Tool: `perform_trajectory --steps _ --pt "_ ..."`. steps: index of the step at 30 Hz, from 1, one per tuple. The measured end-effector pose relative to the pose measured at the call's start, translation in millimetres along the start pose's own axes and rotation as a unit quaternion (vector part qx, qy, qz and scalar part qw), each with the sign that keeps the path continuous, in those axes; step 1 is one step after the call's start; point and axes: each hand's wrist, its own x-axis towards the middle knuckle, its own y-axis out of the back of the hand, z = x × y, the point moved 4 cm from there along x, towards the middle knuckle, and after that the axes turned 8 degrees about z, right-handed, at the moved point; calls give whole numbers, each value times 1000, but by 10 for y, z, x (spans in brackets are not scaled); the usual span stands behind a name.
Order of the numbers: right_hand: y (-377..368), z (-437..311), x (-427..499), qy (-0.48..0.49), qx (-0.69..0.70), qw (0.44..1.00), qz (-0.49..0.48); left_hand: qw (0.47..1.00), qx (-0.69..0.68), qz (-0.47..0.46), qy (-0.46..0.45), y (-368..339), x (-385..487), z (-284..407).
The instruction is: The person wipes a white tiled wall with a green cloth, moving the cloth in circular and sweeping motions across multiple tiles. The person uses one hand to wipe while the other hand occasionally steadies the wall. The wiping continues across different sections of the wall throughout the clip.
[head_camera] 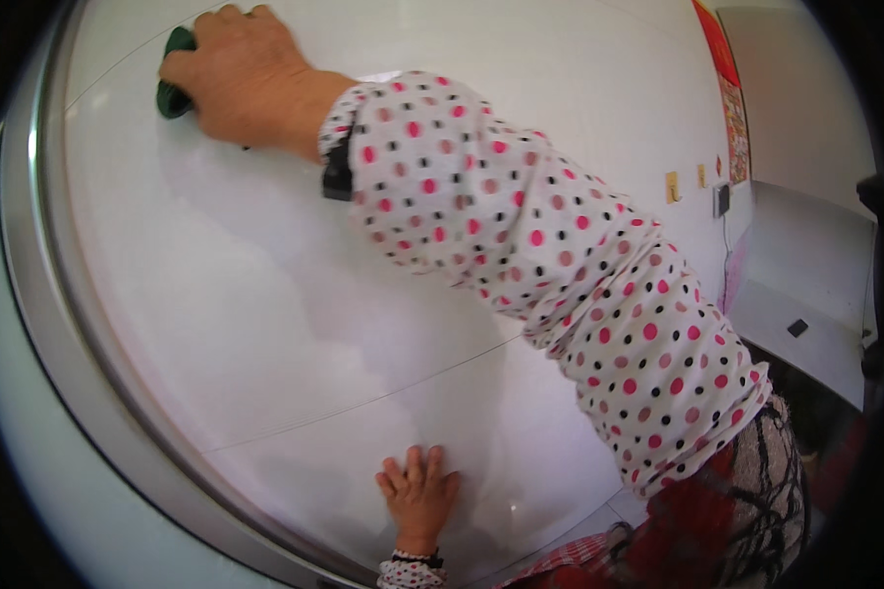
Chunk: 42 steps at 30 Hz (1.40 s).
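My right hand [243,81], at the upper left, is closed around a dark green object [173,77], its kind unclear, and presses it to a glossy white tiled wall [265,294]. A white sleeve cover [560,235] with pink and black dots runs down that arm, with a black band at the wrist. Low in the view, my left hand [418,501] lies flat on the same white surface, its fingers spread and holding nothing. A thin seam [368,396] crosses the surface between the two hands.
A metal frame edge [44,243] curves along the left. On the right are yellowish hooks [672,188], a wall socket [721,199] with a cord, a red hanging [718,40] and a grey ledge [818,346] bearing a small dark object [798,327]. Red checked cloth [571,557] shows below.
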Motion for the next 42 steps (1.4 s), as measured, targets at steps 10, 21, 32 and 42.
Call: perform_trajectory --steps 10,21,32,42 --pt "460 1225 -913 -259 -62 957 -112 989 18 -143 33 733 -1130 -1127" --pt "827 2341 -1866 -464 -92 878 -71 987 -11 -143 73 1458 -1703 -2030" --pt "196 1955 -1150 -399 -143 904 -56 994 -8 -99 41 1106 -908 -2768" --pt "67 655 107 -164 -60 985 -5 996 -30 6 -80 300 196 -1494"
